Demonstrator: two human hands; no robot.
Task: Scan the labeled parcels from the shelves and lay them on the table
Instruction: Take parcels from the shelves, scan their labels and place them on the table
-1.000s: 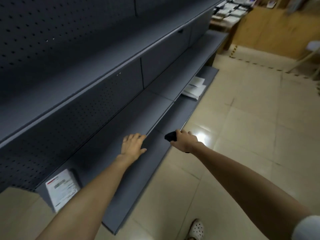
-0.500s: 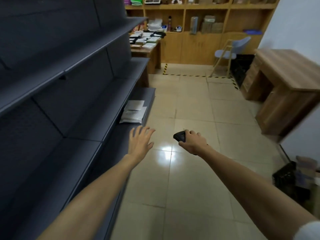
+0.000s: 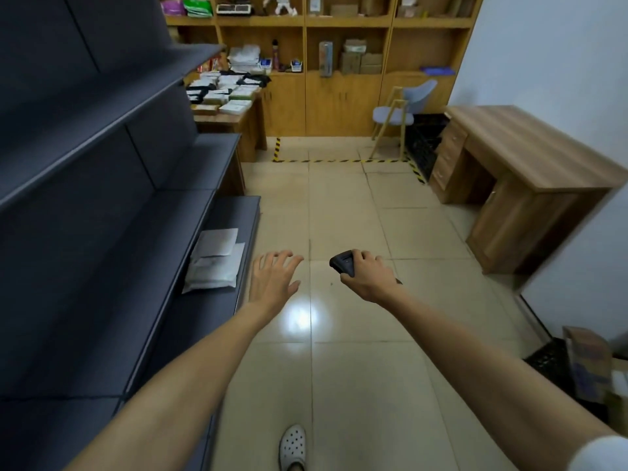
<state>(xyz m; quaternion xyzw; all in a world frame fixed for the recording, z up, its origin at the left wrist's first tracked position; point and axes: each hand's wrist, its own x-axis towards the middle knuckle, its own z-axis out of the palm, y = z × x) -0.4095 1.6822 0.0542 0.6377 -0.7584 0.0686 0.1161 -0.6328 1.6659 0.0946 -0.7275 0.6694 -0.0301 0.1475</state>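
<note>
Two white parcels lie stacked on the bottom tier of the dark grey shelving at the left. My left hand hovers over the floor just right of the shelf edge, fingers spread and empty, a short way from the parcels. My right hand grips a black handheld scanner, its head pointing left and forward. At the far end of the shelving a wooden table carries several parcels laid flat.
A wooden desk stands along the right wall, a light blue chair beyond it. Wooden cabinets line the back wall. Yellow-black tape marks the tiled floor. Cardboard boxes and a black crate sit at the lower right. A white shoe shows below.
The view has swung from facing the shelves to looking down the aisle. My left hand has come off the shelf and now hangs over the floor. The right hand still holds the scanner.
</note>
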